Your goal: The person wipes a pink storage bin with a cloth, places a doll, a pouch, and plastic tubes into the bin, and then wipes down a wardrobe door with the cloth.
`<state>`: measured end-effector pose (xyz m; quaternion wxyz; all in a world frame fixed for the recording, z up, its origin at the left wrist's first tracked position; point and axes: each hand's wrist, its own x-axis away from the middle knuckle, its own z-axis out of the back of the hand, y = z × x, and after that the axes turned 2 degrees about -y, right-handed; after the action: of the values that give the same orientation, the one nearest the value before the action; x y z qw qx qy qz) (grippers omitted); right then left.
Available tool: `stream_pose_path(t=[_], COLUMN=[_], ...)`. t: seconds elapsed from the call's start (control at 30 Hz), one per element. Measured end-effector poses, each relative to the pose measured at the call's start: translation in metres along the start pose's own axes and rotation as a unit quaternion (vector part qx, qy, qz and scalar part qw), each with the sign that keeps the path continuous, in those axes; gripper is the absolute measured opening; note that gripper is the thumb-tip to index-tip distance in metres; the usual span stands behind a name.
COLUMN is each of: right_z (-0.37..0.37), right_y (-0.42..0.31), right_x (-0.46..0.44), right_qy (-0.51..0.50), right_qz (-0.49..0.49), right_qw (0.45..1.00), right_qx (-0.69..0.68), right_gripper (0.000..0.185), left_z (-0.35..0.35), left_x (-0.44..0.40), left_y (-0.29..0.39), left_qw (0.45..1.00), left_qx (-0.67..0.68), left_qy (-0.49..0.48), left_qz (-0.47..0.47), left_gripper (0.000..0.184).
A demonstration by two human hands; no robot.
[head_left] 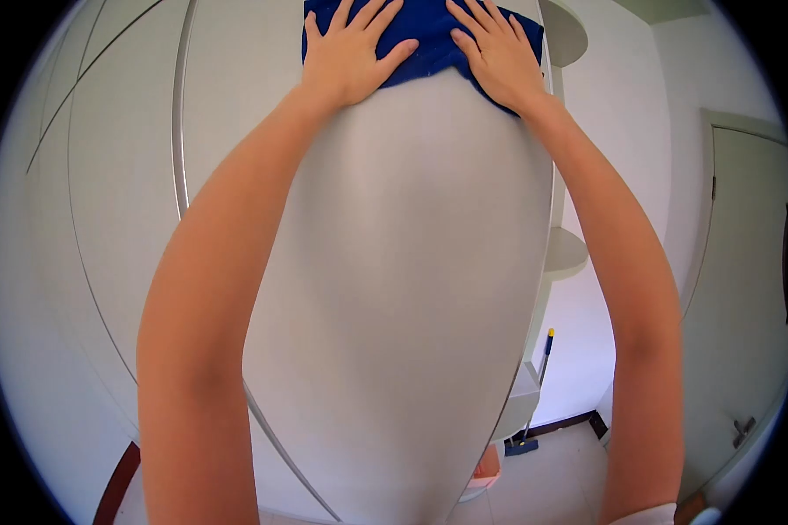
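Both arms reach up to a dark blue cloth [429, 52] spread against a pale cabinet door [411, 227]. My left hand [346, 52] lies flat on the cloth's left part, fingers spread and thumb pointing right. On its right part rests my right hand [499, 57], also flat with fingers apart. Between the two thumbs the cloth's lower edge is uneven, and a corner hangs below the right hand. The top of the cloth runs out of the frame.
Rounded corner shelves [565, 252] adjoin the cabinet's right edge. Further right is a door [744, 289] with a metal handle [743, 431]. A broom [545, 359] leans by the wall, and a pink bin [485, 468] stands on the tiled floor. A metal strip [179, 114] runs down the cabinet's left side.
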<state>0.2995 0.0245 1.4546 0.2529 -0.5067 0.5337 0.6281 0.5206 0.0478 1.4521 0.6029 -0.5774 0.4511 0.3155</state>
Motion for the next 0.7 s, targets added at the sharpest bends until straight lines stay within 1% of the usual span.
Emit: stream_pose_path(t=[0.1, 0.13, 0.4, 0.7], right_z=[-0.004, -0.007, -0.053, -0.059], right_y=[0.005, -0.005, 0.013, 0.02], right_x=[-0.01, -0.009, -0.048, -0.088], right_qy=[0.005, 0.002, -0.003, -0.008], right_qz=[-0.001, 0.0, 0.0, 0.009], right_qw=[1.0, 1.0, 1.0, 1.0], right_qx=[-0.003, -0.001, 0.011, 0.001], right_gripper=[0.049, 0.05, 0.05, 0.051], left_z=[-0.002, -0.002, -0.044, -0.044], left_x=[-0.01, -0.001, -0.025, -0.054], left_y=[-0.006, -0.012, -0.049, -0.081], left_qw=[1.0, 1.0, 1.0, 0.999], left_qx=[-0.009, -0.009, 0.016, 0.022], left_qy=[-0.003, 0.0, 0.0, -0.018], left_qz=[0.008, 0.006, 0.024, 0.028], left_gripper=[0.067, 0.067, 0.069, 0.073])
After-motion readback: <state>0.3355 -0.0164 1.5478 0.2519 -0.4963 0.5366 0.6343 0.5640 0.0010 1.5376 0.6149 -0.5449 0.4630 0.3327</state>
